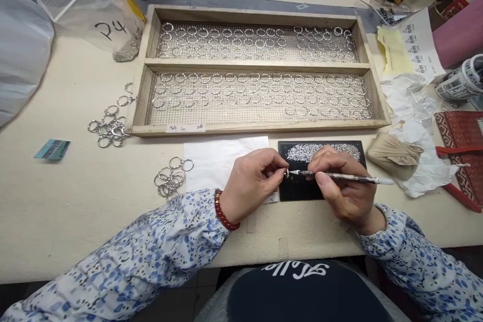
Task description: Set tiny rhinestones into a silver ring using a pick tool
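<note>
My left hand [253, 181] pinches a small silver ring [287, 173] between thumb and forefinger; most of the ring is hidden by the fingers. In my right hand [341, 186] is a slim pen-like wax picking pencil [350, 177], its white tip touching or very close to the ring. Both hands are over or beside a black tray [284, 192], which has a heap of tiny shiny stones [302, 152] along its far side. Under the left hand's far side lies a white paper sheet [211, 158]. A pile of silver rings [169, 177] rests left of the paper.
A two-row wooden mesh frame [256, 65] with many rings stands behind the hands. More loose rings [109, 128] lie left of it, near a clear bag [109, 25] marked P4. At right are a beige cloth bundle [394, 155], crumpled tissue [426, 176] and red-handled pliers [458, 196].
</note>
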`<state>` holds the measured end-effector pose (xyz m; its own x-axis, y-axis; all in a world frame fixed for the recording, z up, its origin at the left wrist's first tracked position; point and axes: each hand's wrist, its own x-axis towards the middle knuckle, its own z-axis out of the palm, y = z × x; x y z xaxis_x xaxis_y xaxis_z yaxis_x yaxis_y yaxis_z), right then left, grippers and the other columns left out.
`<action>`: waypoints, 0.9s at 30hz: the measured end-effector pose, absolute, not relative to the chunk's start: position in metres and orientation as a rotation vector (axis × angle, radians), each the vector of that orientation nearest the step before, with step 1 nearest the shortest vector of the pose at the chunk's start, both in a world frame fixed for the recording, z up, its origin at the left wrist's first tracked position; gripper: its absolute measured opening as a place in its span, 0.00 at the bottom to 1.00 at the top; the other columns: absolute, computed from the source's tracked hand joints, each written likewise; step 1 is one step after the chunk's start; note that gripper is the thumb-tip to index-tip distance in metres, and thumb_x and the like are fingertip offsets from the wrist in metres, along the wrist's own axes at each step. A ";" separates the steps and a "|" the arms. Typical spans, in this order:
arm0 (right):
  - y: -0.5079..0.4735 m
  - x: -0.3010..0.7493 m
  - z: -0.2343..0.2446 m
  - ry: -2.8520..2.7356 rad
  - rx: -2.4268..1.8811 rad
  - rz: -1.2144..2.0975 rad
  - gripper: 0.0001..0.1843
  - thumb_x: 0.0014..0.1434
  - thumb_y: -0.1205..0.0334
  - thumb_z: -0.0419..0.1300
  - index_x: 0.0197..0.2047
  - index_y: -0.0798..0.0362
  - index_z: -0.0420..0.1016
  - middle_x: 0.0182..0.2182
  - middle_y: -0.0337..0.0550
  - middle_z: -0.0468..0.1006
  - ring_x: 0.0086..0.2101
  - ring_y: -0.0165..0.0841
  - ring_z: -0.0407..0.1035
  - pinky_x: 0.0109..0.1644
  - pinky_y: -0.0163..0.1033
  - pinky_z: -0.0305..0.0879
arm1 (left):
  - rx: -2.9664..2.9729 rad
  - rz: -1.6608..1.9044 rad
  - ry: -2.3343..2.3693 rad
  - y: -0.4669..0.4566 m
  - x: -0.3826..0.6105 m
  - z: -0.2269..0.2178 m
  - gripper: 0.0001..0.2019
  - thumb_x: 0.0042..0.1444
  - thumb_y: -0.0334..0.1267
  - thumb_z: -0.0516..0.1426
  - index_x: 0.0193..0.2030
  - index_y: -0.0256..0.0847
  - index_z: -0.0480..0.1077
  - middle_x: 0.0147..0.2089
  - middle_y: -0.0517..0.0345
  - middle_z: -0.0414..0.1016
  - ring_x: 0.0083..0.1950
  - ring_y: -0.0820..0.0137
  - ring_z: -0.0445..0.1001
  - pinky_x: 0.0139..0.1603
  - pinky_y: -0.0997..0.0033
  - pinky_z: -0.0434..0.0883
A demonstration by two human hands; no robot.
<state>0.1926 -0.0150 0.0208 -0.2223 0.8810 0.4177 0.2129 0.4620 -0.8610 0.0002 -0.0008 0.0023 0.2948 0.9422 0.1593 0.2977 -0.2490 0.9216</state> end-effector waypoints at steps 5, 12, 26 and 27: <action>-0.014 0.192 0.021 -1.711 -0.947 0.826 0.09 0.56 0.74 0.57 0.37 0.52 0.71 0.29 0.40 0.72 0.31 0.33 0.68 0.35 0.43 0.67 | 1.733 0.959 1.138 -0.001 0.000 0.003 0.06 0.53 0.23 0.60 0.33 0.36 0.75 0.29 0.59 0.77 0.28 0.75 0.73 0.27 0.77 0.69; -0.015 0.192 0.022 -1.730 -0.957 0.806 0.09 0.55 0.74 0.58 0.37 0.51 0.71 0.29 0.40 0.72 0.31 0.33 0.68 0.34 0.43 0.67 | 1.735 0.957 1.140 -0.001 0.000 0.004 0.06 0.53 0.23 0.60 0.33 0.37 0.75 0.29 0.59 0.77 0.27 0.75 0.72 0.26 0.78 0.68; -0.015 0.193 0.023 -1.737 -0.956 0.786 0.09 0.55 0.73 0.58 0.37 0.51 0.72 0.29 0.41 0.73 0.31 0.34 0.69 0.34 0.44 0.69 | 1.732 0.963 1.133 0.000 0.000 0.003 0.05 0.53 0.23 0.60 0.33 0.36 0.75 0.29 0.58 0.77 0.27 0.76 0.72 0.26 0.78 0.68; -0.015 0.193 0.023 -1.742 -0.953 0.785 0.09 0.55 0.73 0.58 0.37 0.51 0.72 0.29 0.41 0.73 0.31 0.34 0.69 0.34 0.44 0.69 | 1.731 0.962 1.133 -0.001 0.000 0.003 0.05 0.53 0.24 0.60 0.33 0.36 0.75 0.29 0.58 0.77 0.27 0.76 0.72 0.26 0.78 0.68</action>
<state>0.1926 -0.0148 0.0225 -0.2295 0.8695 0.4375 0.2484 0.4869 -0.8374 -0.0001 -0.0005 0.0031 0.2982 0.9423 0.1523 0.3030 -0.2447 0.9210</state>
